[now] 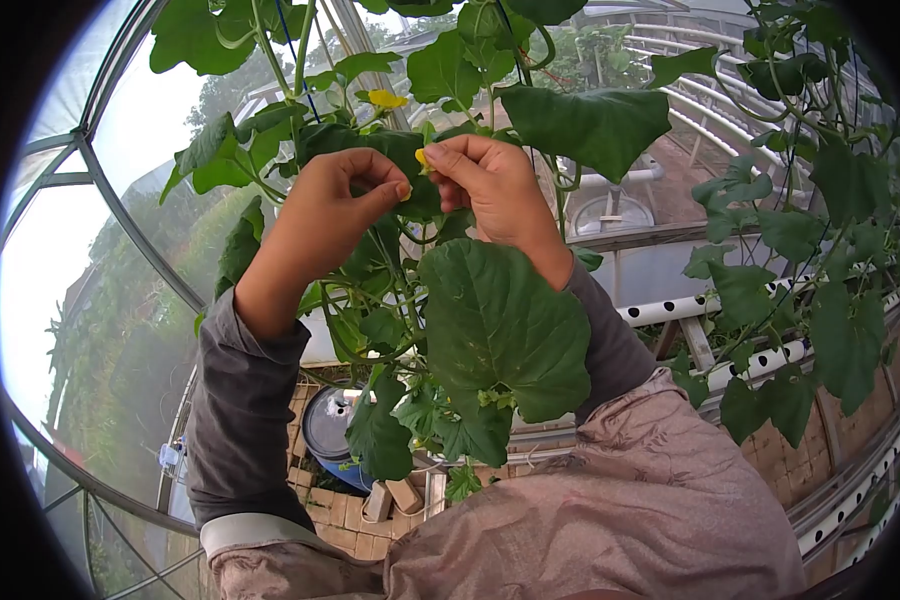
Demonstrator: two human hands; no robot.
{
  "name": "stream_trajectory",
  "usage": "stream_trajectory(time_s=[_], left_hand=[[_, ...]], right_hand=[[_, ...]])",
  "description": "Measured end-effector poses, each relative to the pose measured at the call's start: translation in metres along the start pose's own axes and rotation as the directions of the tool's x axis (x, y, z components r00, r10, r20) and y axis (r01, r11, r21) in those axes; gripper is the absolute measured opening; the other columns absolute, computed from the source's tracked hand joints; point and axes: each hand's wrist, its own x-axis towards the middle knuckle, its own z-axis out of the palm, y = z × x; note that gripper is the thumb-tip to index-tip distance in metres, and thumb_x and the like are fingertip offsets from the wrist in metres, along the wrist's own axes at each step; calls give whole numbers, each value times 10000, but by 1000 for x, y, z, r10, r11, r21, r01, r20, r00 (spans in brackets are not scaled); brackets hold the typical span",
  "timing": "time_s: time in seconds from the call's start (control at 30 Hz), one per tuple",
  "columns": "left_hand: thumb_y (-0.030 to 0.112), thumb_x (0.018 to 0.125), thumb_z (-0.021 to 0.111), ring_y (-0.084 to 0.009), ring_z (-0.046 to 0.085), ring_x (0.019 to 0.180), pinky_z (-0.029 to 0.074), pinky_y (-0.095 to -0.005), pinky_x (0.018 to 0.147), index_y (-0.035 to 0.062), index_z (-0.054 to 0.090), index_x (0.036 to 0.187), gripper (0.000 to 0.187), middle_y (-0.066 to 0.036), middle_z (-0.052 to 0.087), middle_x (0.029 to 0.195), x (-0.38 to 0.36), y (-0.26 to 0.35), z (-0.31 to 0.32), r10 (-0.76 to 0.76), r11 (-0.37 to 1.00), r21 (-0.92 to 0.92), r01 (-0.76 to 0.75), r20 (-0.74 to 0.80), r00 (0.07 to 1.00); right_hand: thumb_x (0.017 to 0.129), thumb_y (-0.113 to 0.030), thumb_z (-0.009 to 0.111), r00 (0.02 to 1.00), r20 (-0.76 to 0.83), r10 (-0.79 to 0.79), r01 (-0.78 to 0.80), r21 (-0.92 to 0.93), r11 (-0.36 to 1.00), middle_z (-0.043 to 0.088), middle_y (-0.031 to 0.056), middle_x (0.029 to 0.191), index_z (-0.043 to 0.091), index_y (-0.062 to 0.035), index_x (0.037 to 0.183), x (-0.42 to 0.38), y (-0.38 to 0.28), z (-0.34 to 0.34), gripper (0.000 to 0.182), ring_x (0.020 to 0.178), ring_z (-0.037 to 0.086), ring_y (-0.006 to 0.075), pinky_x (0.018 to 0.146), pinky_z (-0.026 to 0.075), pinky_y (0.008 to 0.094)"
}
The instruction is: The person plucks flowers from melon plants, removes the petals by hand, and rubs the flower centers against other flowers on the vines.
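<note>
Both hands are raised among the leafy vine at the top centre. My left hand is pinched closed, with a small pale yellowish bit at its fingertips. Just to the right, my right hand pinches a small yellow flower between thumb and forefinger. The fingertips of the two hands are a short gap apart. Another yellow flower is open on the vine above them. A large green leaf hangs below my right hand and hides part of the stems.
Strings and stems run upward past the hands. White pipes with holes cross the right side, beside more hanging vines. Below stands a blue barrel with a dark lid on brick paving. Curved greenhouse frame bars stand at left.
</note>
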Motion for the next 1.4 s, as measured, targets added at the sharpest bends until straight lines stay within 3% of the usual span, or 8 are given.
stream_trajectory(time_s=[0.1, 0.2, 0.37, 0.47, 0.9, 1.0, 1.07, 1.4], left_hand=[[114, 801, 722, -107, 574, 768, 460, -258, 713, -14, 664, 944, 201, -40, 659, 825, 0, -3, 8, 146, 989, 24, -144, -164, 976], [62, 808, 722, -83, 598, 849, 477, -247, 781, -18, 629, 975, 208, -12, 645, 860, -3, 7, 6, 157, 985, 92, -147, -122, 980], [81, 818, 717, -76, 585, 796, 466, -237, 735, -5, 662, 949, 166, 0, 634, 805, -5, 3, 5, -31, 994, -104, 16, -140, 990], [95, 835, 708, -68, 563, 768, 442, -226, 692, 1, 683, 893, 114, 2, 626, 808, -5, -2, 4, 152, 988, 52, -146, -151, 977], [139, 889, 662, -83, 581, 856, 442, -219, 779, -30, 657, 943, 177, -24, 653, 915, -3, 0, 2, 92, 983, -160, -92, -6, 996], [180, 899, 652, -83, 583, 855, 443, -229, 793, -22, 666, 950, 208, -30, 671, 925, -3, 5, 2, 16, 967, -254, -31, -60, 998], [173, 890, 659, -81, 599, 857, 452, -236, 770, -48, 675, 978, 239, -64, 692, 922, -1, 5, 0, -16, 964, -264, -18, -125, 992], [151, 845, 640, -113, 596, 826, 434, -242, 794, -32, 695, 965, 226, -62, 688, 903, 4, 0, -6, -54, 940, -341, 10, -121, 991]], right_hand=[[902, -215, 655, 999, -23, 32, -30, 83, 996, 583, -8, 671, 665, 5, 878, -1, -2, 5, 221, 526, 496, 48, 467, 405, 203], [900, -222, 659, 1000, -10, 8, -7, 83, 997, 586, -4, 675, 664, 10, 886, -1, -2, 8, 233, 525, 498, 48, 464, 401, 202], [903, -216, 655, 999, -50, 2, 5, 134, 991, 584, -6, 679, 657, 13, 912, -5, -5, 19, 229, 520, 482, 47, 470, 397, 199], [908, -213, 649, 998, -49, -36, 42, 116, 992, 585, -9, 682, 652, 11, 909, -5, -2, 20, 224, 521, 471, 44, 475, 393, 195], [892, -179, 664, 985, -125, -118, 125, 47, 991, 582, -21, 670, 643, 7, 885, 0, -7, 16, 187, 545, 477, 40, 493, 395, 201], [834, -97, 699, 933, -144, -331, 300, -197, 933, 589, -13, 723, 651, -15, 893, -2, -11, 10, 112, 621, 510, 51, 527, 411, 220], [762, -24, 719, 815, -27, -579, 495, -487, 720, 582, 9, 788, 672, -46, 885, -9, -17, 11, 133, 696, 537, 93, 573, 429, 253], [691, -7, 743, 570, 76, -818, 648, -654, 390, 568, 59, 800, 694, -47, 850, -2, -1, 26, 171, 726, 568, 222, 613, 453, 316]])
